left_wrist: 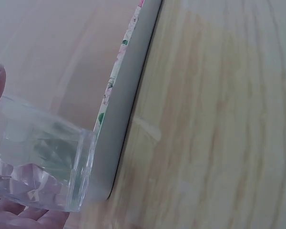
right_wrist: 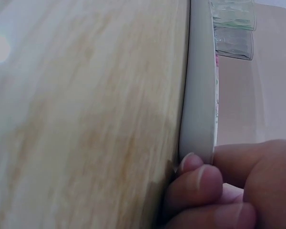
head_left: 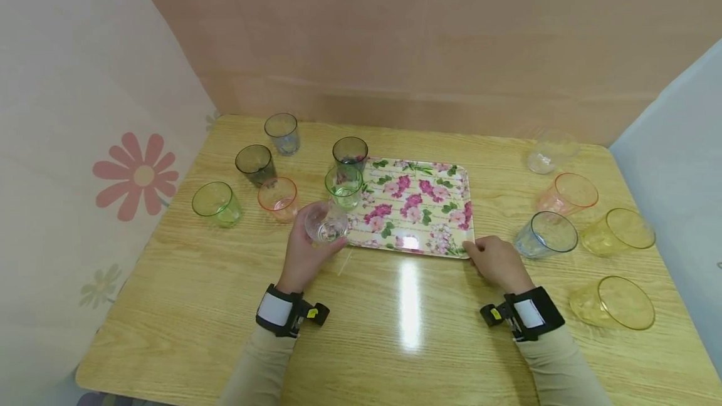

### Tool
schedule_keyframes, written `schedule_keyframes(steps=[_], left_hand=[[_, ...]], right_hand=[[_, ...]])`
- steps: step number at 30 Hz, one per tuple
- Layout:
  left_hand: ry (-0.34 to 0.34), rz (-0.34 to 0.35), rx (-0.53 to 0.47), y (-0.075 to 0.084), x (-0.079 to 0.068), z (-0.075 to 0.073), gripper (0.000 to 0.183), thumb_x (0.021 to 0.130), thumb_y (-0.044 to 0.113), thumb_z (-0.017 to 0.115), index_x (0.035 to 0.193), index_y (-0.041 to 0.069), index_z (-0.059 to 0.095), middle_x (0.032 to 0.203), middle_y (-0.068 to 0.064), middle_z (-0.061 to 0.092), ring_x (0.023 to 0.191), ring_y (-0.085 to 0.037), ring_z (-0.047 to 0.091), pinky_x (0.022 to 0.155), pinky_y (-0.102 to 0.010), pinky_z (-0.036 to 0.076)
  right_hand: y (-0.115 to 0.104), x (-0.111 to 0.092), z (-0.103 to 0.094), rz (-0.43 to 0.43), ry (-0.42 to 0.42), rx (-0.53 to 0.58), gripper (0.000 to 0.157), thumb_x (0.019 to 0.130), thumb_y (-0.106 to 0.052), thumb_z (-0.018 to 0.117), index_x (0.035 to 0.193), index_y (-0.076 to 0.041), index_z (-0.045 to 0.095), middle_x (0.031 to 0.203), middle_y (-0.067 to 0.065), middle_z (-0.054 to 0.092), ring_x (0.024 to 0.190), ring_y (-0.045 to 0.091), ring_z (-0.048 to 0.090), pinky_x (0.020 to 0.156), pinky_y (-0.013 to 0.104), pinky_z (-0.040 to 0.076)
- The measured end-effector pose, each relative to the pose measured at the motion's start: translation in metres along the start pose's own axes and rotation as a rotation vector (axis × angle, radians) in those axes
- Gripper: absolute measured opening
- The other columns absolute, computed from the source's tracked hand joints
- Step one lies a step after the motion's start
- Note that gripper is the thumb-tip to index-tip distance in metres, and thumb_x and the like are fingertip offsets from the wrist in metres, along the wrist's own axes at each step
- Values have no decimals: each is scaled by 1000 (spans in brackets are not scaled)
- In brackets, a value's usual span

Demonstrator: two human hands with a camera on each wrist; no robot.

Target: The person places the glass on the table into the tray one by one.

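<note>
My left hand (head_left: 303, 254) grips a clear plastic tumbler (head_left: 326, 223) at the near left corner of a flowered tray (head_left: 403, 229). In the left wrist view, the tumbler (left_wrist: 43, 157) sits upright between thumb and fingers, its base beside the tray's pale side wall (left_wrist: 117, 138). A green tumbler (head_left: 344, 188) and a dark grey tumbler (head_left: 350, 154) stand along the tray's left end, just beyond the clear one. My right hand (head_left: 499, 260) pinches the tray's near right corner. The right wrist view has its thumb and curled fingers (right_wrist: 205, 183) on the tray rim.
Left of the tray stand a green tumbler (head_left: 220, 205), an orange-rimmed one (head_left: 279, 199) and two grey ones, one dark (head_left: 256, 166), one paler (head_left: 284, 135). On the right are a clear (head_left: 544, 158), a pink (head_left: 566, 194), a blue (head_left: 544, 237) and two yellow tumblers (head_left: 615, 234).
</note>
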State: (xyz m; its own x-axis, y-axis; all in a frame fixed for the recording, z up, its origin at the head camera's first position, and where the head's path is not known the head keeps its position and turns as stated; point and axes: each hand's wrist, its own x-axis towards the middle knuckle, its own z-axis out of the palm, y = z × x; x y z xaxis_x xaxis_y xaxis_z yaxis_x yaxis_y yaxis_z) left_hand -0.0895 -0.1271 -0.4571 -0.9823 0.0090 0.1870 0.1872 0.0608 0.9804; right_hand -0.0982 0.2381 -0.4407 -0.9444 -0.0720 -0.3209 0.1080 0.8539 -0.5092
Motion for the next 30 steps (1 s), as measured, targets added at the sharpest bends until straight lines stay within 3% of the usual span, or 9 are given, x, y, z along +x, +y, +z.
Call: schedule_keyframes(steps=[9, 18, 30], left_hand=[[10, -8, 7, 1, 6, 6, 78, 82, -3, 83, 147, 2, 41, 146, -26, 45, 140, -31, 42, 118, -48, 30], [5, 9, -3, -1, 10, 14, 77, 83, -2, 82, 147, 2, 39, 145, -20, 46, 139, -33, 42, 117, -48, 32], [30, -24, 13, 0, 12, 21, 79, 84, 5, 84, 149, 4, 38, 148, -18, 44, 141, -30, 40, 117, -49, 31]], right_hand=[[0, 0, 1, 10, -3, -14, 48, 107, -28, 49, 64, -11, 60, 53, 0, 45, 50, 18, 42, 53, 31, 31], [0, 1, 1, 12, -2, -20, 48, 107, -29, 49, 62, -11, 58, 53, 0, 45, 51, 18, 42, 54, 31, 31], [-1, 1, 0, 22, -9, -18, 48, 107, -29, 49, 64, -11, 59, 53, -1, 44, 51, 18, 41, 54, 31, 30]])
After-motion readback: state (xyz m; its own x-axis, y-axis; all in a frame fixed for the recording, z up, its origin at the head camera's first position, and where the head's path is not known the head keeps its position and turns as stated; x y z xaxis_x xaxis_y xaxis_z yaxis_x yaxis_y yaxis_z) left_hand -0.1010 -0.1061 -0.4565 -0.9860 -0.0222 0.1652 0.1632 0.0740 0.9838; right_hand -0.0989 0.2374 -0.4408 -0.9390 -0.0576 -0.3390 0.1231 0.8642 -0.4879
